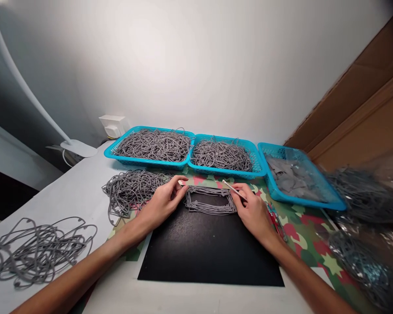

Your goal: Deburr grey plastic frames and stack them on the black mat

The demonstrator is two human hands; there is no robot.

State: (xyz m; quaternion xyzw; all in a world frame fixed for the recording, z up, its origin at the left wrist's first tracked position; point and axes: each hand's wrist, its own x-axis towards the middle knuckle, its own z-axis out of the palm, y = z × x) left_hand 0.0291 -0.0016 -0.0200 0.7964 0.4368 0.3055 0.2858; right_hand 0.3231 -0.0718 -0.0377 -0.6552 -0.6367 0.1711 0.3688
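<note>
A rectangular ring of grey cords point(211, 209) with small knots or loops at its corners lies on a black mat point(209, 248). My left hand point(165, 201) is at the ring's left upper corner. Its fingers are curled and the thumb tip meets the cords; the exact grip is partly hidden. Between the thumb and fingers of my right hand point(250, 209) is a slim white stick point(229, 186), shaped like a crochet hook, with a dark part near the fingers. Its tip points up and left above the ring's right upper corner.
Two blue baskets point(144, 162) point(260, 159) hold tangled grey cords; a third blue basket point(327, 204) holds clear bags. Loose cord piles point(131, 189) point(42, 250) lie left. Red-handled pliers point(275, 222) rest beside my right wrist. Plastic-bagged cords point(363, 261), cardboard point(360, 109) and a clamp lamp point(80, 148) flank the table.
</note>
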